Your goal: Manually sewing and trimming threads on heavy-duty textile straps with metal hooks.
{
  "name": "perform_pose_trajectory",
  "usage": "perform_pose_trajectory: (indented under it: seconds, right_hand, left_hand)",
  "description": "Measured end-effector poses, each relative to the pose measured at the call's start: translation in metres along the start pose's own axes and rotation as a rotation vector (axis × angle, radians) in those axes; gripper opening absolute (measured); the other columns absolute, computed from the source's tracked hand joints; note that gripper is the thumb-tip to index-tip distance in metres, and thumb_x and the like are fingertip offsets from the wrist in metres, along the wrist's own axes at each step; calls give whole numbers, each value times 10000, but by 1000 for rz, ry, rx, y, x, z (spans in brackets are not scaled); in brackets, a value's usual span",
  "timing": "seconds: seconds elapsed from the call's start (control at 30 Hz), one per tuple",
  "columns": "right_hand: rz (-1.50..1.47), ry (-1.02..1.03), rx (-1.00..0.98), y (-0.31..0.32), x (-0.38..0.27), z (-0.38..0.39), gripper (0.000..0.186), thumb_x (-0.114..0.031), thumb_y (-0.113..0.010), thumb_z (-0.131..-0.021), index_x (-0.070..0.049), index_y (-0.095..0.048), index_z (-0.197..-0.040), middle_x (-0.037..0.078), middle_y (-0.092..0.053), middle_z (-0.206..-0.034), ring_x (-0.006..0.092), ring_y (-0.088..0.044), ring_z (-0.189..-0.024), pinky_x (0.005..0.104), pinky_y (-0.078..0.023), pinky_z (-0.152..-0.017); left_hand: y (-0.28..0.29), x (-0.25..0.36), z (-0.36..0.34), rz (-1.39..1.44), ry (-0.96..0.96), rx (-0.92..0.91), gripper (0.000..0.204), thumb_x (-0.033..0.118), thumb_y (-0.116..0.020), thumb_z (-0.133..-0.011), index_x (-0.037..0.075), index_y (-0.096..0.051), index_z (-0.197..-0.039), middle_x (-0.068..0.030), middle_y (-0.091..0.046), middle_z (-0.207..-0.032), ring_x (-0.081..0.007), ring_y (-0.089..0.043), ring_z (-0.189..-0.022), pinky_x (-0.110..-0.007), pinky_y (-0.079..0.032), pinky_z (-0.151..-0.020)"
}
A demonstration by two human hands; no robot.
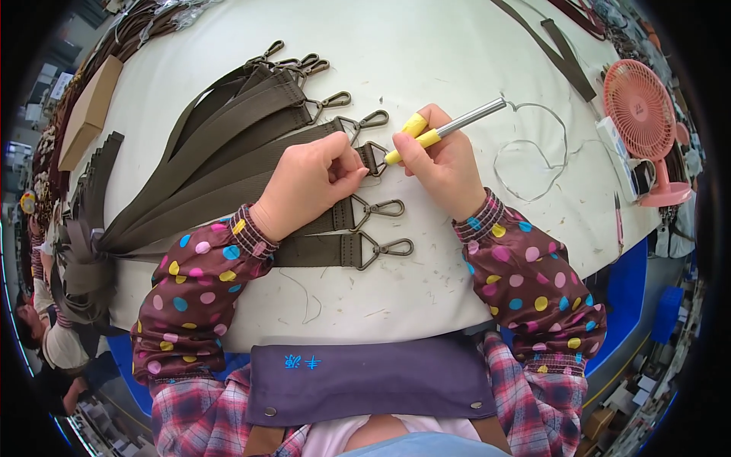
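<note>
My right hand grips a slim metal pen-shaped tool wrapped in yellow near its tip. A thin grey cord trails from its back end. Yellow wrapping also covers one finger. The tip points at the metal ring of one dark olive strap. My left hand is closed in a pinch beside that strap's end; whatever is between the fingers is too small or hidden to make out. Several more webbing straps fan out beneath and around it, with metal snap hooks at their ends.
A pink fan stands at the right edge by a white power strip. The looped cord lies on the white table. Tweezers rest near the right edge. At left are a cardboard box and bunched straps.
</note>
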State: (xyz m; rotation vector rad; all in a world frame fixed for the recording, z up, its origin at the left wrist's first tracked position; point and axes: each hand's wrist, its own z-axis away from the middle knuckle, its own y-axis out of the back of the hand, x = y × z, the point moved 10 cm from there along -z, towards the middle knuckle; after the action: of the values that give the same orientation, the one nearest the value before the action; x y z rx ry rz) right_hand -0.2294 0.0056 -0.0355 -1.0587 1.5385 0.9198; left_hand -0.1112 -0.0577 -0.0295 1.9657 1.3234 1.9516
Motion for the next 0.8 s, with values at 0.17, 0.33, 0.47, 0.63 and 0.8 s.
perform_pose_trajectory:
  seconds: [0.17,0.33,0.47,0.63,0.8]
  right_hand:
    - [86,-22,-85,-11,2,-1,176,-160,-611,-914,-45,-478,-894,22,-597,-751,33,-508,-623,183,-413,-554]
    - [175,-12,-93,-13,3,0,166,-131,-613,-910,-36,-477,-907,12,-594,-746,21,-484,-625,184,-396,-546]
    - [214,-6,-92,-15,0,1,173,-122,-618,-906,-31,-472,-909,-1,-578,-735,19,-468,-613,185,-387,-530]
    - [235,-10,-93,-15,1,1,179,-125,-620,-906,-31,-468,-908,-7,-568,-731,16,-463,-606,184,-383,-523]
    - [263,24,-58,-12,0,-1,220,-149,-641,-874,-11,-470,-884,57,-596,-676,101,-560,-552,247,-442,-504]
  left_hand:
    - [4,-25,0,234,152,-27,233,31,-679,-826,25,-452,-775,-29,-605,-727,-52,-556,-647,-219,-477,-578]
    - [-1,-29,0,339,208,-60,271,49,-665,-858,28,-405,-789,-19,-557,-724,-37,-494,-667,-211,-458,-592]
    - [-2,-31,0,375,213,-56,281,56,-652,-875,36,-386,-786,-25,-556,-731,-40,-497,-677,-212,-453,-589]
    - [-2,-30,0,379,203,-59,288,62,-647,-882,38,-379,-780,-32,-565,-741,-46,-511,-685,-215,-458,-593]
    - [-3,-28,-1,375,218,-67,296,63,-644,-885,43,-371,-772,-41,-583,-760,-47,-543,-714,-215,-463,-603]
